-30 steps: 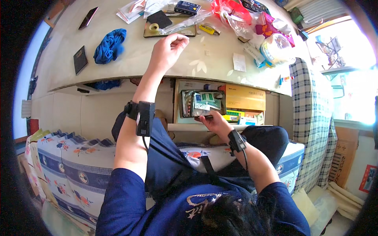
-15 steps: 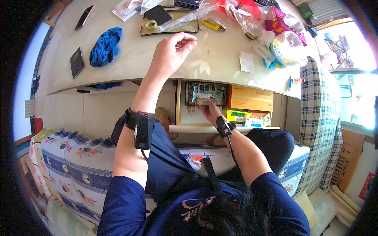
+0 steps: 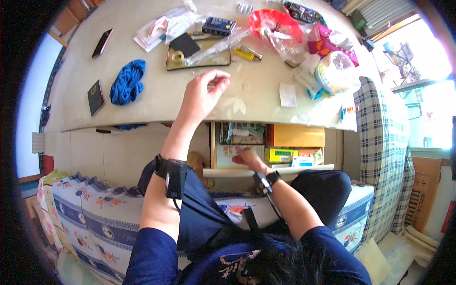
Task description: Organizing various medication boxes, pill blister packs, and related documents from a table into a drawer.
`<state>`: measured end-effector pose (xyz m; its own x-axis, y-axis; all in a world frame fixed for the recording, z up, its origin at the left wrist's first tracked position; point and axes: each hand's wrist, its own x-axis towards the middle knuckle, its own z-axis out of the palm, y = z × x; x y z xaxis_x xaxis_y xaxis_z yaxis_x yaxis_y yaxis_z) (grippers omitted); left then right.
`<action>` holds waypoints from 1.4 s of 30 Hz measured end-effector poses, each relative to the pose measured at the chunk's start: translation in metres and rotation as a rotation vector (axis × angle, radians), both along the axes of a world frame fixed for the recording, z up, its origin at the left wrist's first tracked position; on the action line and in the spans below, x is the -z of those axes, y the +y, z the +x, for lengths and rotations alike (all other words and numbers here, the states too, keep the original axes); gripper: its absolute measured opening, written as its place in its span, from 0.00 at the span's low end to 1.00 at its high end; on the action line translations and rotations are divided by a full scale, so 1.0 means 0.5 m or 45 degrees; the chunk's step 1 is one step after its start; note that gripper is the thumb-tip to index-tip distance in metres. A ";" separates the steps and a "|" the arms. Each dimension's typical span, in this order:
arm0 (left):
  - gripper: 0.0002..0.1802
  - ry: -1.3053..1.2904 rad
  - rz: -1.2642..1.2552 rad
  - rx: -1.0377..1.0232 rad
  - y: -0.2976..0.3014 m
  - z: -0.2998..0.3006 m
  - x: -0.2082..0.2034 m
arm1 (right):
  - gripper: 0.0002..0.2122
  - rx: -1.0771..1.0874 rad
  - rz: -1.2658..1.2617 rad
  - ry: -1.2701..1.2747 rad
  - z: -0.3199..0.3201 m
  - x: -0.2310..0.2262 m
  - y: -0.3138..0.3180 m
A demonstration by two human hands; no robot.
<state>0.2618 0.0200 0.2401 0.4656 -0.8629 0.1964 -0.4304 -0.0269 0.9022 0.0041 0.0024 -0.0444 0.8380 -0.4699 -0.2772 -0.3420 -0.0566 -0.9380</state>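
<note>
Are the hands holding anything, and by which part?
Left hand: nothing visible, though its curled fingers could hide something small. Right hand: nothing visible, at the open drawer.

The left arm (image 3: 160,204) stretches forward, the left hand (image 3: 203,95) foremost with fingers half curled, thumb apart from them. The right arm (image 3: 297,209) angles inward, bent; the right hand (image 3: 251,159) sits lower, fingers loosely parted.

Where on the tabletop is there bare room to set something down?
Between the blue cloth and the left hand; also between that hand and the paper slip, save one small white piece. Crowded around the tray and red bag beyond the hand.
</note>
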 end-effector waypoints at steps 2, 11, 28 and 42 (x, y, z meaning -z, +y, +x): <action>0.10 0.013 0.011 0.005 -0.003 -0.005 0.003 | 0.11 0.121 0.129 0.610 0.013 -0.021 0.010; 0.10 0.020 -0.028 -0.011 0.009 0.012 0.012 | 0.08 0.328 -0.485 0.022 0.017 -0.296 0.025; 0.09 0.048 -0.031 -0.022 -0.003 -0.005 0.008 | 0.12 0.678 -1.444 0.145 -0.025 -0.470 -0.443; 0.08 0.003 0.012 -0.008 -0.003 -0.005 0.006 | 0.06 0.372 -1.042 -0.123 0.047 -0.534 -0.231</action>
